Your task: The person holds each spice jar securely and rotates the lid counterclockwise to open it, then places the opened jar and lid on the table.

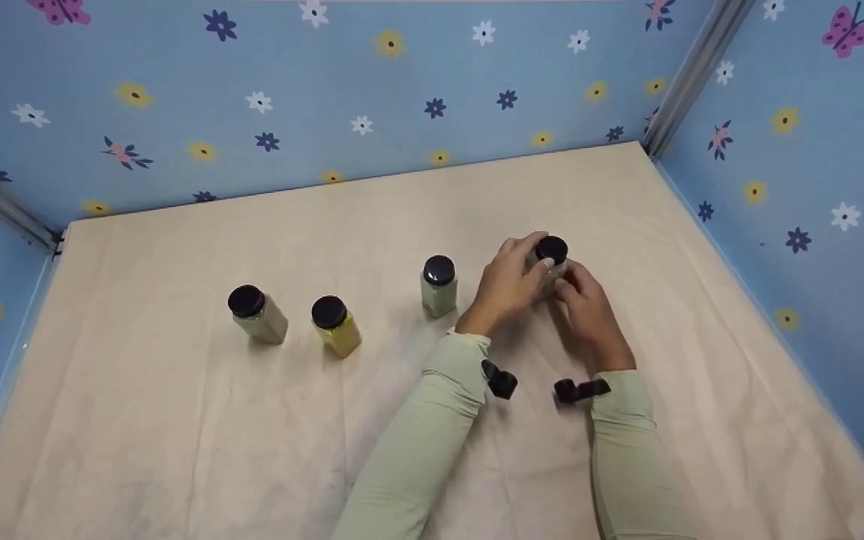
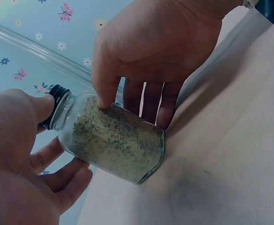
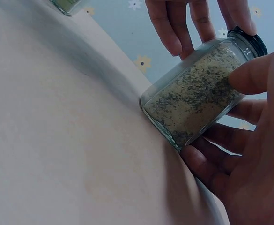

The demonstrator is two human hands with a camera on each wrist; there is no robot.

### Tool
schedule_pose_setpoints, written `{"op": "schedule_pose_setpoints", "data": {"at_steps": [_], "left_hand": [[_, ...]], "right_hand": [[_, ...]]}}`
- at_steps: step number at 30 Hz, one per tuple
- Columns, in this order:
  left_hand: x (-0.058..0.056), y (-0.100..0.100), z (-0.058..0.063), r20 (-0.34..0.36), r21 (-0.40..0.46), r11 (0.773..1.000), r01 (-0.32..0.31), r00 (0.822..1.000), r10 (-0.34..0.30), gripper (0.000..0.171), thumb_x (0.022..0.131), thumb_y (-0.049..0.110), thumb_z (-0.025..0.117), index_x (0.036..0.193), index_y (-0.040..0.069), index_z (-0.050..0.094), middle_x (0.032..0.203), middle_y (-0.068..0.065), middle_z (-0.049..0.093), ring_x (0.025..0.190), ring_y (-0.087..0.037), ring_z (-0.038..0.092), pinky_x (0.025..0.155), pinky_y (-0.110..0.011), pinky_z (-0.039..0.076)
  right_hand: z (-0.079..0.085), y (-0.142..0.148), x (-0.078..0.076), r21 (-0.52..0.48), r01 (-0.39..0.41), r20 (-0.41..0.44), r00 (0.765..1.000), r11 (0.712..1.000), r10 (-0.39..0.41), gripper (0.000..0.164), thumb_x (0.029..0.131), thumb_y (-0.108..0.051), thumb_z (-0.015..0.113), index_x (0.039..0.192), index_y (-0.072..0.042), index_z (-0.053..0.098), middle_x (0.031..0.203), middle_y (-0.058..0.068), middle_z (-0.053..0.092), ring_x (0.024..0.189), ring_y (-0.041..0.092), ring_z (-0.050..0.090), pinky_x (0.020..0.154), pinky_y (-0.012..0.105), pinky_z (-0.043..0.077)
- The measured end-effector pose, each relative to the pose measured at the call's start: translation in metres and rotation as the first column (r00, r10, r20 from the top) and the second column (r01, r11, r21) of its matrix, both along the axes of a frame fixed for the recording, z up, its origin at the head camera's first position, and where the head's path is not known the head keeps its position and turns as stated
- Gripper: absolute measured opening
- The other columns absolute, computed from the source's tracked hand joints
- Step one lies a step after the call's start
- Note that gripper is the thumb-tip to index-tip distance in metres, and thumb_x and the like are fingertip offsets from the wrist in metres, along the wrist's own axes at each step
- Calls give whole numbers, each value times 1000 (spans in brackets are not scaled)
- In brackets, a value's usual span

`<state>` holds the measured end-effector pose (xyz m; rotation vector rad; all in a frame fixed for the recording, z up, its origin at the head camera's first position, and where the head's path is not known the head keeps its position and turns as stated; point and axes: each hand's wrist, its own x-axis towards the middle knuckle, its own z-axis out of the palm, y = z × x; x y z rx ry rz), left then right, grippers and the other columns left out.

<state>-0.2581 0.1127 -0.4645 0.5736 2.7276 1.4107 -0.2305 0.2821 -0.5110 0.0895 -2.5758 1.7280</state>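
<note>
Both hands are on a square glass spice jar (image 2: 115, 140) with a black screw lid (image 1: 551, 248) and pale contents flecked with dark green. My left hand (image 1: 509, 281) grips it near the top, thumb on the lid and other fingers along the far side. Lower down, my right hand (image 1: 592, 311) pinches the glass body between thumb (image 3: 249, 77) and curled fingers. The jar's base is close to the cloth in both wrist views. Left of my left hand stands a jar of pale green powder (image 1: 439, 292).
Farther left stand a yellow-filled jar (image 1: 342, 337) and a greyish-green one (image 1: 263, 322), both black-lidded. A beige cloth (image 1: 139, 420) covers the table. Blue flowered panels (image 1: 372, 75) rise behind and at both sides, joined by metal posts (image 1: 691, 79).
</note>
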Motion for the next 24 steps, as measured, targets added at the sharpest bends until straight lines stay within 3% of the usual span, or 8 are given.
{"op": "schedule_pose_setpoints", "data": {"at_steps": [15, 24], "left_hand": [[1, 1, -1, 6, 33, 998, -48, 999, 48, 45, 100, 32, 63, 143, 19, 55, 125, -3, 62, 105, -14, 58, 91, -34, 46], [0, -2, -5, -17, 112, 993, -41, 999, 44, 39, 99, 27, 64, 136, 19, 59, 127, 3, 65, 112, -12, 62, 93, -30, 48]], "right_hand": [[-1, -2, 1, -42, 0, -26, 1000, 999, -2, 44, 105, -10, 44, 147, 1, 43, 146, 20, 48, 130, 27, 49, 104, 46, 44], [-1, 0, 1, -41, -3, -17, 1000, 999, 2, 45, 105, -11, 44, 148, 2, 43, 146, 20, 49, 130, 26, 50, 103, 44, 45]]}}
